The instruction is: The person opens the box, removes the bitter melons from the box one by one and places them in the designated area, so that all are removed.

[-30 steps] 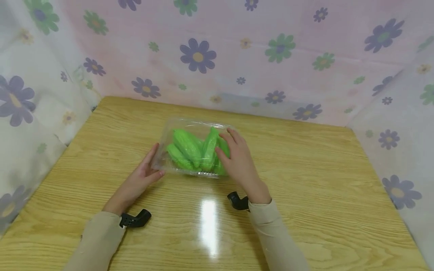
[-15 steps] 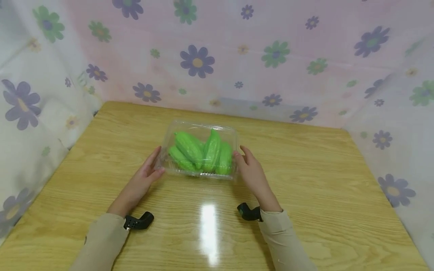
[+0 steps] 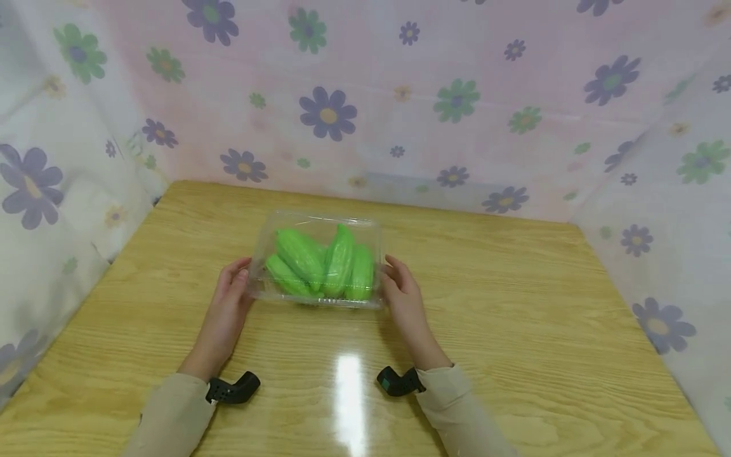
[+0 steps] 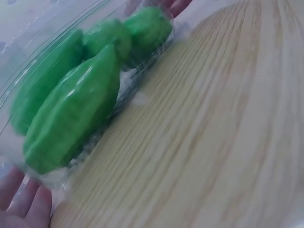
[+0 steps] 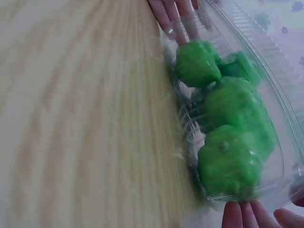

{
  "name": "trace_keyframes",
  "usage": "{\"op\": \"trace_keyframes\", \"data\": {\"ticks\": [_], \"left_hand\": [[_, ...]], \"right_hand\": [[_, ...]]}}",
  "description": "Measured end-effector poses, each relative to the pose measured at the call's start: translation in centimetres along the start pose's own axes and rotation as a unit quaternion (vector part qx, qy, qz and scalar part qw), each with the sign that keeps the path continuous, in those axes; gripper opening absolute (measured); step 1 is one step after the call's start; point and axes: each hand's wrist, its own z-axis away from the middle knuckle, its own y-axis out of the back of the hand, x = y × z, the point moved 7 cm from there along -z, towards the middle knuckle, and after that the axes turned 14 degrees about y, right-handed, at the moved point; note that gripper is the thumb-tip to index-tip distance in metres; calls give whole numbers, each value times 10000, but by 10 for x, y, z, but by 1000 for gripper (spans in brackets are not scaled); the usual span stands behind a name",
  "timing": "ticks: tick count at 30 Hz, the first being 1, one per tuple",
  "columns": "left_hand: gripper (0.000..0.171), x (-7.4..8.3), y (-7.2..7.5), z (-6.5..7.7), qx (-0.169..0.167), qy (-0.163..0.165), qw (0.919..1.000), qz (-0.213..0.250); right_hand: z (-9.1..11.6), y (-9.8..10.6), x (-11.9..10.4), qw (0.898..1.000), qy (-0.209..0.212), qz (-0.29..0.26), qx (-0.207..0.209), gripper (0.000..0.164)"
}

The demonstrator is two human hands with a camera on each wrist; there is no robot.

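Observation:
A clear plastic lidded box [image 3: 365,232] stands left of the middle of the wooden table in the head view. Several green, ribbed, tapering vegetables [image 3: 300,254] lie inside, looking like bitter melons. My left hand [image 3: 224,308] is at the box's left end; its straight fingers [image 4: 28,197] touch that end in the left wrist view. At the opposite end is my right hand [image 3: 408,311], with extended fingertips [image 5: 248,211] against the end wall in the right wrist view. The hands face each other with the box between them. Both lid and contents show through the clear plastic.
The pale wooden table [image 3: 514,330] spreads around the box, with a bright light reflection at the near middle. Flower-patterned cloth [image 3: 365,82] hangs behind and on both sides. A black wrist camera [image 3: 234,388] sits on each forearm.
My right hand has come off the lid's right part, where it hovered a second ago, to the box's right end. The box has shifted slightly left. My left thumb has moved up along the side.

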Motion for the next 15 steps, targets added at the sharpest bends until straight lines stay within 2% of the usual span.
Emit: {"op": "trace_keyframes", "data": {"ticks": [5,11,15], "left_hand": [[39,-1,5,0,497,-222,9985,57],[33,-2,9,0,960,-112,9953,-94],[33,-2,11,2,1125,-59,9935,-165]], "right_hand": [[8,-4,3,9998,-22,-85,191,38],[9,-5,4,9981,237,-341,453,32],[10,-7,8,9976,155,-464,481,35]]}}
